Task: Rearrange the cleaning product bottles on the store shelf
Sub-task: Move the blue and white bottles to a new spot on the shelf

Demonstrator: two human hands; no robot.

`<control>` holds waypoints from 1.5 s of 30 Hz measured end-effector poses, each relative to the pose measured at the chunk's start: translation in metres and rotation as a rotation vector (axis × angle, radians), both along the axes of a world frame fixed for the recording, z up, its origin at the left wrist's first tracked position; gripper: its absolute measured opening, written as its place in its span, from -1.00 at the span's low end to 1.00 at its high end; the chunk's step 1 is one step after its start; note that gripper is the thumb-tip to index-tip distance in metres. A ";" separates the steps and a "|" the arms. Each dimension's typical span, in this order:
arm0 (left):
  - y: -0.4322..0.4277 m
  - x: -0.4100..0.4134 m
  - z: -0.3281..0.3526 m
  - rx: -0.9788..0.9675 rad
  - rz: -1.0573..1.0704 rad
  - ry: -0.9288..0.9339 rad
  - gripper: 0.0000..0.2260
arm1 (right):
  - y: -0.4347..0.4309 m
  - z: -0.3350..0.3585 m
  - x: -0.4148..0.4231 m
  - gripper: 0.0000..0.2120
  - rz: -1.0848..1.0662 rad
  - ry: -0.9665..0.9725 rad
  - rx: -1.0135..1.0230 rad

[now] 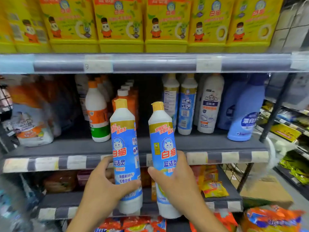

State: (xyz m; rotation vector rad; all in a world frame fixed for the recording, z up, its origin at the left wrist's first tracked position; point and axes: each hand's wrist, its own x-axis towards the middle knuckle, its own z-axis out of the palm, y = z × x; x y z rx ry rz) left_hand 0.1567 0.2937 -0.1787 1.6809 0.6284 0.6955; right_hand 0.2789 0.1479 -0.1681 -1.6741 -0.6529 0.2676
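Two tall white bottles with blue labels and yellow caps are held upright in front of the middle shelf (pixel 83 148). My left hand (pixel 107 183) grips the left bottle (pixel 125 148) around its lower half. My right hand (pixel 175 180) grips the right bottle (pixel 163 148) in the same way. Behind them the shelf has a dark gap between an orange-labelled white bottle (pixel 97 113) with orange bottles (pixel 128 97) at the left and two matching blue-label bottles (pixel 178 104) at the right.
A white toilet-cleaner bottle (pixel 209 104) and blue bottles (pixel 242 111) stand at the right of the shelf, refill bags (pixel 31 124) at the left. Yellow boxes (pixel 117 22) fill the shelf above. Snack packets (pixel 212 183) lie on lower shelves. An aisle opens at right.
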 end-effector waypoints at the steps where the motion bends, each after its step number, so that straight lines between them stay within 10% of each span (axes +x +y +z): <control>1: -0.015 0.009 0.000 -0.009 -0.017 -0.002 -0.30 | -0.016 -0.001 0.009 -0.60 0.005 0.013 -0.005; 14: -0.108 0.100 0.007 0.167 0.049 0.041 -0.45 | -0.112 0.010 0.093 -0.56 0.074 -0.005 0.013; 45: -0.011 0.205 0.021 0.374 0.157 -0.079 -0.36 | 0.012 0.016 0.190 -0.48 -0.053 -0.109 0.267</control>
